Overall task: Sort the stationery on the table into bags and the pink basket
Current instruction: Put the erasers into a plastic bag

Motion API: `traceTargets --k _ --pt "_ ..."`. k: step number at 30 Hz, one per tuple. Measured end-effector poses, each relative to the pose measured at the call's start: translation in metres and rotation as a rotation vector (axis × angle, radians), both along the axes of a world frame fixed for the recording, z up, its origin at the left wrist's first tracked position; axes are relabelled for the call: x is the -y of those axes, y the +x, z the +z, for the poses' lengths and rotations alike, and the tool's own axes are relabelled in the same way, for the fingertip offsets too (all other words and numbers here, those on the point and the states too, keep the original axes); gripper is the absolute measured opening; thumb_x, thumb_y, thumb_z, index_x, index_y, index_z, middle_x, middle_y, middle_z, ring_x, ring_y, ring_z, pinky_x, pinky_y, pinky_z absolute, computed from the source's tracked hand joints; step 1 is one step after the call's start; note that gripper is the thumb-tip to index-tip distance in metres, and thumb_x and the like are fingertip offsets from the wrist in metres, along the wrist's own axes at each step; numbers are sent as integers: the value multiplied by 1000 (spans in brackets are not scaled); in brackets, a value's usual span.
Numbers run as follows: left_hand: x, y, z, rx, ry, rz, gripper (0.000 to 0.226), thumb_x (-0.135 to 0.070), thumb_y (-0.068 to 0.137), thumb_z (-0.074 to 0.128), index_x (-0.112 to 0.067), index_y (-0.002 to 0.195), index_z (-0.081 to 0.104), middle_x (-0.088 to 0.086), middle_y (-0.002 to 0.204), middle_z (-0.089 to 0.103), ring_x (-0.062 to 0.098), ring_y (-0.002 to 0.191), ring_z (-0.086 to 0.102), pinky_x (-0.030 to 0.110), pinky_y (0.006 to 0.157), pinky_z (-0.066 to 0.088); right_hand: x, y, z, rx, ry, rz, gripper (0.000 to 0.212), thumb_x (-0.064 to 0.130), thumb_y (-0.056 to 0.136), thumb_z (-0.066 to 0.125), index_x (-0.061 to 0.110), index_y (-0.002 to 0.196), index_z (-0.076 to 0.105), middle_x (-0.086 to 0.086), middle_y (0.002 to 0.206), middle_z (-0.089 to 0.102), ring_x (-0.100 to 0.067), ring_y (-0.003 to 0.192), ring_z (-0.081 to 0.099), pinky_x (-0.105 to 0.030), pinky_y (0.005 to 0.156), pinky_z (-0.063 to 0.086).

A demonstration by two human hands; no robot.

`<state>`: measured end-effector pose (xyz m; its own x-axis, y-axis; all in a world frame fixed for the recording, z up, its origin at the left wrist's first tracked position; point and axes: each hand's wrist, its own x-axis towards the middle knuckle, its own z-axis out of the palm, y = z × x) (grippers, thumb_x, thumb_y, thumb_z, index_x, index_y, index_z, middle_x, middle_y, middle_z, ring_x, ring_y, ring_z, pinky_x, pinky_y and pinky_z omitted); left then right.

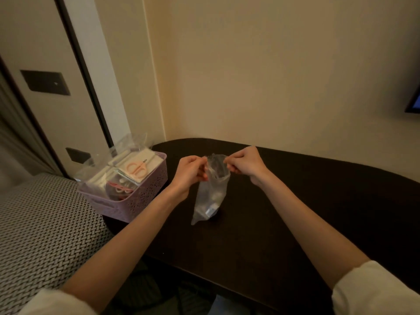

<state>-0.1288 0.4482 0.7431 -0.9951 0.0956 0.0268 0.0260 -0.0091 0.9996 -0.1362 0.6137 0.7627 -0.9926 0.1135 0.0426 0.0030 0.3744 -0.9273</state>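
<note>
Two hands are on one clear plastic bag over the middle of the dark table, and that bag is what I am watching. Its mouth is up and held apart; its lower end sags down to the tabletop, tilted toward the near left. Inside it, near the bottom, I can make out some pale, whitish contents, but they are too blurred through the plastic for me to name.

My left hand pinches the left edge of the bag's mouth, its fingers curled tight round the rim. My right hand does the same on the right edge, fingers curled and thumb pressed in, so the opening sits between the two hands.

To the left, at the table's left end, stands the pink basket, a perforated tub well apart from the bag. It holds several clear bags with white items in them, and a pair of pink scissors lies flat on top. More clear plastic sticks up behind the basket's far rim.

Left of the table is a woven black-and-white patterned surface. A plain cream wall stands behind the table.
</note>
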Motion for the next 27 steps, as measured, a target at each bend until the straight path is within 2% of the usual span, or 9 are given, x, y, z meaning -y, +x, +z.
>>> traceTargets --k 3,8,12,16,18,20,23,25,27 --pt "9 -7 8 -11 20 28 18 -15 97 51 -6 85 63 6 71 61 14 65 59 38 77 53 13 -1 11 -24 -77 2 14 3 89 62 4 79 72 -7 65 63 -9 58 57 -23 64 51" --pt "19 -11 14 3 66 47 25 -9 97 48 -6 78 64 6 67 61 16 62 57 38 76 53 21 -5 20 -95 -245 -33 12 7 89 64 4 81 72 -2 63 62 -6 54 54 -17 55 46" --pt "18 -5 8 -10 -46 -50 20 -11 96 51 2 98 66 11 84 67 20 75 63 33 76 55 21 -10 17 -39 -186 71 11 10 87 66 1 88 73 -3 67 63 -8 61 56 -21 61 47" --pt "14 -8 3 -9 -50 -12 19 -12 94 56 -1 103 69 11 88 67 21 80 63 30 74 54 21 -10 9 1 -138 127 16 12 87 67 -1 93 73 -3 69 62 -8 63 55 -20 61 46" --pt "13 -11 2 -53 -96 38 16 -15 92 60 -8 101 71 5 91 69 15 83 63 24 71 53 21 -11 6 -12 -116 153 17 15 87 67 1 94 74 -2 70 62 -7 64 54 -20 62 46" --pt "13 -14 -1 -157 -209 75 12 -19 89 66 -18 99 73 -6 93 68 2 85 61 17 71 49 21 -11 4 -21 -102 170 15 16 88 66 6 94 75 1 69 61 -5 64 53 -19 61 44" --pt "16 -25 -6 -253 -327 101 14 -24 82 74 -23 96 74 -14 109 57 -4 100 50 19 83 41 18 -13 5 -25 -104 192 15 18 90 64 8 95 75 1 71 62 -4 65 54 -18 60 43" --pt "20 -34 -6 -243 -320 25 15 -21 80 75 -19 95 76 -12 121 53 -1 112 44 19 87 37 15 -15 5 -19 -104 214 17 19 90 64 9 95 75 -6 80 67 -10 75 59 -23 68 49" --pt "23 -40 -5 -234 -278 -116 17 -15 83 72 -13 99 75 -9 122 60 -1 112 52 16 83 42 11 -18 4 -1 -116 239 17 21 88 66 10 95 76 -15 92 69 -20 87 60 -35 82 51"
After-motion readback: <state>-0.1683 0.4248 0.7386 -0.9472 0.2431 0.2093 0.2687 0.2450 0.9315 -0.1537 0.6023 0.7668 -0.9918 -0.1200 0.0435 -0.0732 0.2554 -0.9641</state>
